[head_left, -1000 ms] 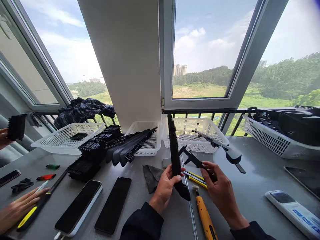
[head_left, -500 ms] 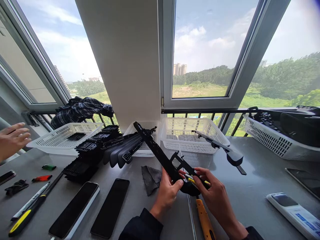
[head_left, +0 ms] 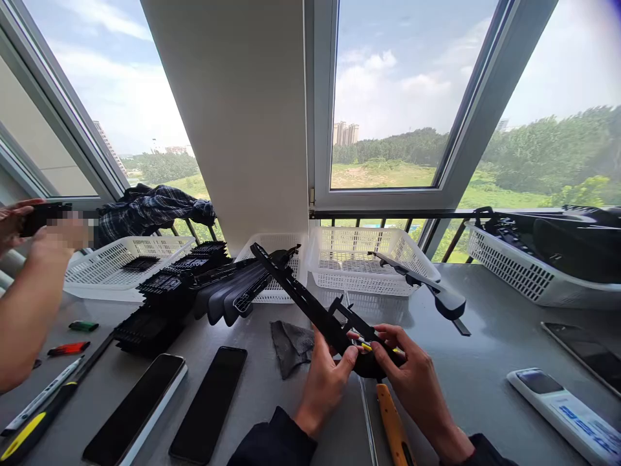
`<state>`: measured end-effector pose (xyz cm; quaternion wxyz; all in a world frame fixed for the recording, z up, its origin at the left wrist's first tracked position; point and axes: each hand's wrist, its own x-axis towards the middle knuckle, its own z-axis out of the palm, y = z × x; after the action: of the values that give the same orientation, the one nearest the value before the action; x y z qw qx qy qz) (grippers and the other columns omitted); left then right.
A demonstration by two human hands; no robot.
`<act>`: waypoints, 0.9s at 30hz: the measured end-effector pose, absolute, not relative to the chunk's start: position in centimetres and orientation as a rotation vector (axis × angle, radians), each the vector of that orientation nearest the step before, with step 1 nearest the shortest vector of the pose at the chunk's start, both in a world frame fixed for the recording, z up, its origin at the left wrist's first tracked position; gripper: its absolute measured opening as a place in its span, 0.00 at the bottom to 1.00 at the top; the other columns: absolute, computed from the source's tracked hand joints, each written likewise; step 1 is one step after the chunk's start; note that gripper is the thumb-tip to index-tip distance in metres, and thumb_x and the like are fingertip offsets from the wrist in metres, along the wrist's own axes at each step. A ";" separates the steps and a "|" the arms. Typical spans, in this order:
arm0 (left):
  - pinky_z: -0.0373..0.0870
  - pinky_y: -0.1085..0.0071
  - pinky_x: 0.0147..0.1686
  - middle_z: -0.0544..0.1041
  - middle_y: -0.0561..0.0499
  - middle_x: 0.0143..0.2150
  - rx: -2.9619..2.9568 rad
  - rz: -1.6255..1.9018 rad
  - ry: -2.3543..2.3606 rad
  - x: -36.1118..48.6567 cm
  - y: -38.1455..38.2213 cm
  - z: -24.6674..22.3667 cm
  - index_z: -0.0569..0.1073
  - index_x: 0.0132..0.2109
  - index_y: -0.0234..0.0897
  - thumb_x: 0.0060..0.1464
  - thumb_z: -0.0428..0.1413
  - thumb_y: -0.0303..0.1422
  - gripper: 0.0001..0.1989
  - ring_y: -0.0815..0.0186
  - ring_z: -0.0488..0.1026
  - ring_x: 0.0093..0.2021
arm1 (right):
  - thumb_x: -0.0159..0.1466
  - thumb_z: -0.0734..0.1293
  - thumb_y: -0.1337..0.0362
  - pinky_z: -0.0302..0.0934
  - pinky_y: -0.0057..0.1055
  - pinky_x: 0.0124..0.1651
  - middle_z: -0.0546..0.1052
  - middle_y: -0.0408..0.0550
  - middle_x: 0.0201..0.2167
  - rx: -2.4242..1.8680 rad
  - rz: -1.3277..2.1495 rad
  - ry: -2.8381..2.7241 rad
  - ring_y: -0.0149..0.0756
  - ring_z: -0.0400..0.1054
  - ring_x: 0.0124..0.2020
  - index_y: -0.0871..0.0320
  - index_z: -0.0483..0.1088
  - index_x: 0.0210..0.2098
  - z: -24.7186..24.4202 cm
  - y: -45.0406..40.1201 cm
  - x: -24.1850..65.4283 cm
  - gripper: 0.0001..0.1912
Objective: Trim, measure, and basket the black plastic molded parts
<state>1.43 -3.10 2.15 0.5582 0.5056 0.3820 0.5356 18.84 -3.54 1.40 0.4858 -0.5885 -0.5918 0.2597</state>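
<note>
My left hand [head_left: 326,383] is closed around the lower end of a long black plastic part [head_left: 294,290], which slants up and away to the left. In my right hand [head_left: 418,378], fingers pinch a black caliper [head_left: 358,320] lying alongside the part's wide end, its jaws pointing away from me. Something yellow shows between my fingers; what it is stays partly hidden. Below the hands lie an orange-handled tool [head_left: 394,424] and a thin metal rod [head_left: 367,417]. A grey cloth [head_left: 290,346] rests left of my left hand.
Stacked black plastic parts [head_left: 155,323] stand left, before a white basket [head_left: 80,275]. Another white basket [head_left: 334,277] sits behind my hands, with a long black part [head_left: 444,301] at its front. Two phones [head_left: 208,408] and a white handheld device [head_left: 563,414] flank me. A co-worker's arm [head_left: 29,323] reaches in.
At the left, the co-worker's arm has come further in, and their hands now hold a black part. My hands keep nearly the same pose on the long part and the caliper.
</note>
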 end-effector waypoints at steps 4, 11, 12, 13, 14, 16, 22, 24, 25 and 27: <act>0.71 0.52 0.59 0.80 0.41 0.54 1.157 1.281 0.913 1.3 -2.8 1.6 0.64 0.62 0.41 0.63 0.61 0.43 0.25 0.50 0.78 0.57 | 0.67 0.67 0.46 0.73 0.36 0.40 0.80 0.50 0.39 -1.448 0.589 -1.402 0.44 0.77 0.40 0.55 0.76 0.49 1.6 -3.4 19.0 0.21; 0.71 0.60 0.48 0.83 0.46 0.41 1.208 1.246 0.996 0.6 -2.2 2.1 0.73 0.50 0.39 0.60 0.59 0.39 0.14 0.56 0.77 0.43 | 0.67 0.63 0.49 0.69 0.38 0.41 0.80 0.52 0.48 -1.715 0.404 -1.455 0.45 0.76 0.42 0.55 0.73 0.53 0.8 -1.6 22.5 0.22; 0.70 0.61 0.46 0.82 0.46 0.39 1.228 1.243 1.006 0.5 -2.1 2.3 0.74 0.47 0.38 0.60 0.58 0.39 0.12 0.57 0.76 0.41 | 0.67 0.62 0.51 0.69 0.39 0.43 0.79 0.53 0.50 -1.776 0.374 -1.493 0.46 0.76 0.43 0.55 0.74 0.54 0.4 -1.3 23.1 0.22; 0.70 0.62 0.44 0.82 0.47 0.37 1.246 1.245 1.013 0.4 -2.0 2.5 0.74 0.45 0.38 0.60 0.57 0.39 0.11 0.58 0.75 0.39 | 0.67 0.62 0.52 0.69 0.39 0.45 0.78 0.54 0.52 -1.838 0.344 -1.532 0.47 0.77 0.45 0.56 0.74 0.54 -0.1 -1.1 23.6 0.22; 0.70 0.63 0.43 0.81 0.47 0.36 1.261 1.250 1.020 0.3 -1.9 2.7 0.74 0.44 0.38 0.60 0.57 0.39 0.10 0.58 0.74 0.38 | 0.67 0.61 0.54 0.69 0.40 0.46 0.78 0.55 0.54 -1.891 0.318 -1.562 0.48 0.77 0.47 0.56 0.74 0.54 -0.6 -0.9 24.0 0.22; 0.69 0.65 0.39 0.80 0.48 0.34 1.262 1.256 1.030 0.2 -1.7 3.0 0.74 0.41 0.38 0.60 0.56 0.40 0.10 0.60 0.73 0.36 | 0.67 0.62 0.56 0.68 0.41 0.50 0.77 0.56 0.56 -1.934 0.290 -1.596 0.50 0.76 0.51 0.58 0.74 0.56 -1.4 -0.6 24.3 0.22; 0.70 0.69 0.31 0.78 0.49 0.35 1.117 1.235 1.023 -0.4 -1.4 3.2 0.73 0.43 0.38 0.62 0.55 0.46 0.15 0.65 0.72 0.30 | 0.67 0.63 0.58 0.63 0.51 0.58 0.79 0.58 0.55 -1.925 0.240 -1.664 0.58 0.70 0.58 0.60 0.75 0.57 -1.4 -0.6 23.6 0.23; 0.70 0.71 0.28 0.76 0.51 0.35 1.071 1.247 0.995 -0.6 -1.2 3.2 0.72 0.44 0.39 0.63 0.56 0.47 0.15 0.66 0.71 0.29 | 0.69 0.62 0.58 0.64 0.51 0.56 0.79 0.56 0.56 -1.915 0.229 -1.680 0.57 0.69 0.58 0.58 0.75 0.57 -1.0 -1.0 23.2 0.21; 0.69 0.72 0.27 0.75 0.52 0.35 1.046 1.251 0.973 -0.6 -1.1 3.2 0.72 0.44 0.39 0.63 0.56 0.47 0.16 0.67 0.70 0.28 | 0.69 0.62 0.59 0.63 0.51 0.56 0.78 0.55 0.56 -1.901 0.225 -1.693 0.56 0.68 0.59 0.56 0.75 0.57 -0.8 -1.3 22.9 0.20; 0.68 0.73 0.25 0.74 0.53 0.34 1.000 1.259 0.930 -0.7 -1.0 3.2 0.72 0.47 0.39 0.62 0.57 0.49 0.17 0.69 0.68 0.27 | 0.70 0.62 0.60 0.63 0.50 0.58 0.79 0.54 0.56 -1.832 0.227 -1.729 0.54 0.68 0.59 0.55 0.76 0.54 -0.3 -1.7 22.2 0.18</act>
<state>-0.67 -1.02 3.25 0.5989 0.4311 0.4009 0.5429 22.15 -1.71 -0.31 0.3012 -0.6907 -0.6518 0.0856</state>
